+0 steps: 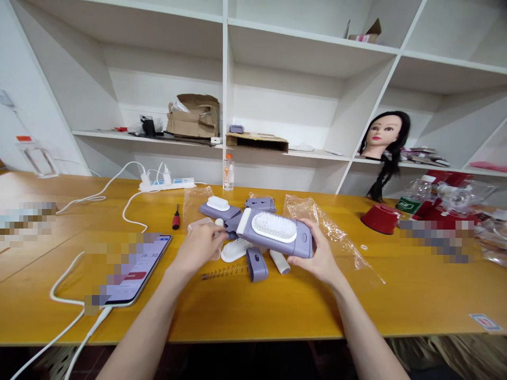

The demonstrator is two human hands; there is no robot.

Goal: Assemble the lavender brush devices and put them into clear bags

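My right hand (317,253) grips a lavender hair brush body (277,235) with a white bristle pad on top. My left hand (198,248) sits at the brush's left end, fingers curled, and whatever they pinch is hidden. Loose parts lie beneath: a lavender housing with a white oval pad (219,211), a lavender comb piece (259,203), a white bristle pad (235,249), a lavender cap (256,264), a white cylinder (280,262) and a metal coil spring (224,272).
On the yellow table (253,316) lie a red-handled screwdriver (176,217), clear plastic bags (328,237), a cabled smartphone (134,269), a power strip (166,184), a bottle (228,171) and a red bowl (380,218). White shelves stand behind, holding a mannequin head (384,137).
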